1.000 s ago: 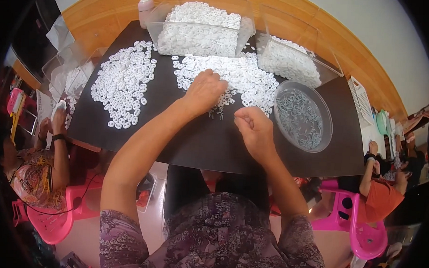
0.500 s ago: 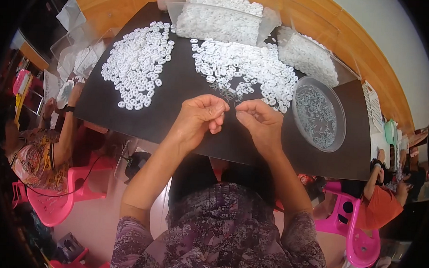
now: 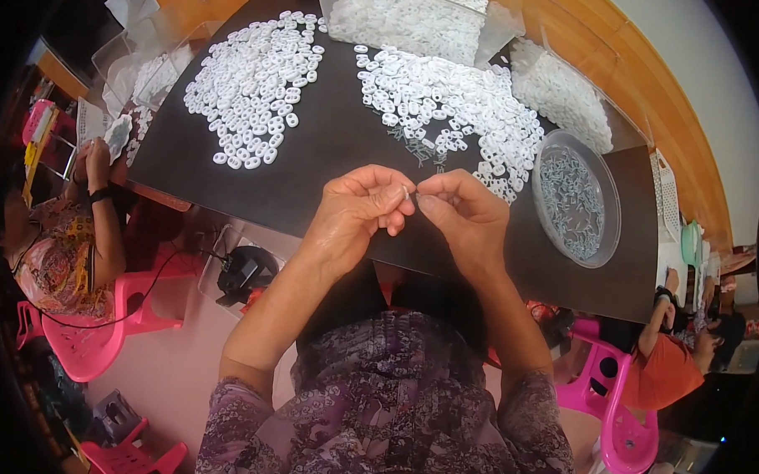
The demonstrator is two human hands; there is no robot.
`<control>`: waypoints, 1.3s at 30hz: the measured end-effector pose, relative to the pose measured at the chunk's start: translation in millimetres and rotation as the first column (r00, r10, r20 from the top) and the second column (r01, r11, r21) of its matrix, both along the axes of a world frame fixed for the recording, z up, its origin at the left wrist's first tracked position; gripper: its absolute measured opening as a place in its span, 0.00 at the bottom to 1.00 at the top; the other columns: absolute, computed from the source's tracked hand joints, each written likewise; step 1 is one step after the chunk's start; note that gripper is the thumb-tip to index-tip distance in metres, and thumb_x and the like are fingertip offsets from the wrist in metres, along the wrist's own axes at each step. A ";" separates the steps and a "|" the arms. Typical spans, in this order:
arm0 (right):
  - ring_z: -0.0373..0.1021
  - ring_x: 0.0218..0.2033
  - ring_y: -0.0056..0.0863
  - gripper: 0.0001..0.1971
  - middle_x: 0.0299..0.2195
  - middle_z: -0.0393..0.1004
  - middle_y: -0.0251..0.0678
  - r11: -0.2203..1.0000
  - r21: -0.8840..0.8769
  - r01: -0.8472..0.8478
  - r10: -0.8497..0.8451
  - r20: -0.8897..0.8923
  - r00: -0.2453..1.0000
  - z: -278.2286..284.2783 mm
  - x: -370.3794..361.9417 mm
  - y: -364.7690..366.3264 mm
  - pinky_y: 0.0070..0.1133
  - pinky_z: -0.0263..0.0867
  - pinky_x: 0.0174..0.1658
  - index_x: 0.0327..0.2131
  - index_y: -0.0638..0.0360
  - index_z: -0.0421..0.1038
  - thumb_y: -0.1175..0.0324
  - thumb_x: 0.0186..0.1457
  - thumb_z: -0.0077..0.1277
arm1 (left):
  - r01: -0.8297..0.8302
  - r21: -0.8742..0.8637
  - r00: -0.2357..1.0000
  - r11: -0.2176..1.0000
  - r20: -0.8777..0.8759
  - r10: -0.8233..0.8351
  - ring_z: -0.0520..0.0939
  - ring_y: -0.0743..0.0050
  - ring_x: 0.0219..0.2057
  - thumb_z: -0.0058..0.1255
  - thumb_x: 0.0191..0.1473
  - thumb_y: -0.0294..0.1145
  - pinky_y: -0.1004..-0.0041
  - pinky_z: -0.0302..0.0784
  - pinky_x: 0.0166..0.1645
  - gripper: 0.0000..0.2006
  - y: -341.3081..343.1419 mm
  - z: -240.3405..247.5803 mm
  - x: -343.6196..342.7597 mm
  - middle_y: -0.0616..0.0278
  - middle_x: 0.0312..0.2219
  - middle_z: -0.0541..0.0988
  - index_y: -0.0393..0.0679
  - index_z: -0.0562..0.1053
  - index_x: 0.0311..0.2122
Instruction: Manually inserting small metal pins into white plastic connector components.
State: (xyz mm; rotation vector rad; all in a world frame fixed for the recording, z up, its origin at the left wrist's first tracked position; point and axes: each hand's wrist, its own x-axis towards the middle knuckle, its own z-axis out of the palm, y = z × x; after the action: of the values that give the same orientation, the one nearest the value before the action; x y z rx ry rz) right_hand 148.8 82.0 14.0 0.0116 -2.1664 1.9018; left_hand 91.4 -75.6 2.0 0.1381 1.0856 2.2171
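Observation:
My left hand [image 3: 362, 210] is closed in a pinch on a small white plastic piece, of which only an edge shows at the fingertips. Close beside it, my right hand [image 3: 468, 215] pinches thumb against forefinger; what it holds, if anything, is too small to make out. Both hands are above the table's near edge, fingertips almost meeting. Beyond them lies a heap of white oval pieces with holes [image 3: 451, 89], with a scatter of small grey screw-like pins [image 3: 414, 146] at its near side. A round clear dish [image 3: 611, 237] holds many more such pins to the right.
On the dark table [image 3: 333, 127] a second heap of white pieces [image 3: 255, 82] spreads at left. Clear bins of white pieces [image 3: 408, 25] stand along the back. Co-workers sit at left [image 3: 65, 251] and right [image 3: 663, 364], by pink plastic chairs [image 3: 604, 387].
My fingertips have come closer together, and the white piece now shows in my left pinch. The view has shifted slightly, so the table contents appear higher and further right.

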 end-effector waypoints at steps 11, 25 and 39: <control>0.66 0.31 0.13 0.07 0.30 0.71 0.29 1.000 0.015 -0.006 0.006 0.021 1.000 0.2 5.6 -5.4 0.12 0.62 0.36 0.35 0.67 0.71 0.81 0.49 0.51 | -0.114 -0.055 0.988 0.992 -0.107 0.108 0.71 0.83 0.22 0.52 0.51 0.24 0.84 0.67 0.28 0.06 -1.8 -3.8 12.3 0.63 0.23 0.75 0.33 0.73 0.34; 0.66 0.32 0.12 0.09 0.30 0.71 0.28 0.995 0.093 -0.031 0.025 0.065 0.998 3.0 9.5 -9.5 0.11 0.63 0.37 0.35 0.65 0.71 0.81 0.48 0.52 | -0.209 -0.220 0.921 0.953 -0.373 0.116 0.72 0.87 0.27 0.51 0.52 0.26 0.84 0.67 0.33 0.06 -10.1 2.1 24.8 0.69 0.24 0.74 0.35 0.74 0.34; 0.66 0.31 0.12 0.08 0.30 0.71 0.27 0.995 0.086 -0.042 0.035 0.082 0.996 1.5 8.5 -19.6 0.11 0.62 0.36 0.34 0.64 0.71 0.80 0.47 0.52 | -0.480 -0.346 0.681 0.806 -0.726 0.094 0.74 0.72 0.25 0.52 0.48 0.23 0.76 0.67 0.29 0.03 -10.6 -3.6 29.4 0.60 0.23 0.73 0.36 0.74 0.30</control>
State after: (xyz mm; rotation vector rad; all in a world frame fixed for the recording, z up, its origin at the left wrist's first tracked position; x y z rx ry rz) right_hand 157.3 62.4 15.5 -0.0065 -2.3180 1.8562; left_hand 120.8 -86.3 -1.6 0.6228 2.2335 2.0819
